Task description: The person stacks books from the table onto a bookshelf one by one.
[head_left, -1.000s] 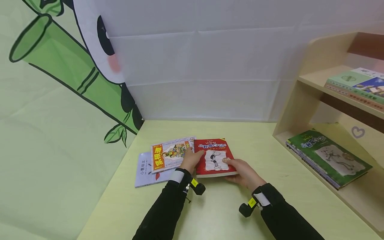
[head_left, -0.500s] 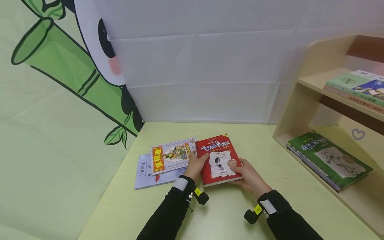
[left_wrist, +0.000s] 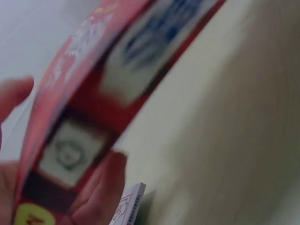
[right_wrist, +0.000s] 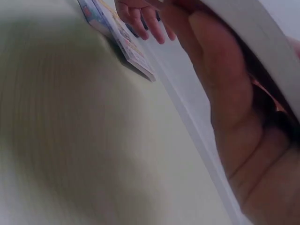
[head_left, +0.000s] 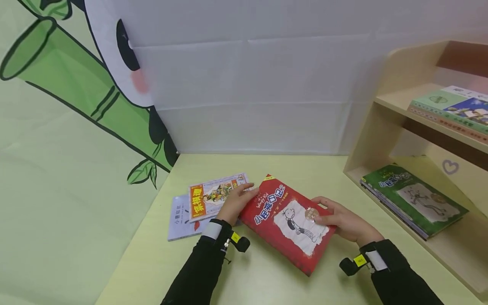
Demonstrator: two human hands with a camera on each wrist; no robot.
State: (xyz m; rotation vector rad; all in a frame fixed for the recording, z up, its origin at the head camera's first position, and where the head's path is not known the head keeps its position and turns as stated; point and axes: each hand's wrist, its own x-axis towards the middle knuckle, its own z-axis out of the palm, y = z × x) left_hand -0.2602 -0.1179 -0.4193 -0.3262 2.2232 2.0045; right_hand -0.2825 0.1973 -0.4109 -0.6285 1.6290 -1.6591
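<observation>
A red comic paperback (head_left: 280,214) with a stick-figure drawing is held tilted above the table, turned so its spine faces the lower left. My right hand (head_left: 343,218) grips its right edge, thumb on the cover. My left hand (head_left: 235,202) is at its upper left corner. In the left wrist view the blurred book spine (left_wrist: 89,136) runs between the thumb and a finger (left_wrist: 110,173). The right wrist view shows the book's page edges (right_wrist: 276,47) beside my right hand, and my left fingers (right_wrist: 152,26) fairly straight. Fingers behind the book are hidden in the head view.
A white-and-orange book (head_left: 213,197) lies on a pale lilac book (head_left: 177,218) at the left of the table (head_left: 297,169). To the right stands a wooden shelf (head_left: 367,135), with a green book (head_left: 396,186) on its lower level and a stack of books (head_left: 438,108) above.
The red book has swung clockwise and come up and nearer, its lower end moving right. My right hand has moved right with it; my left hand has shifted slightly left, toward its corner.
</observation>
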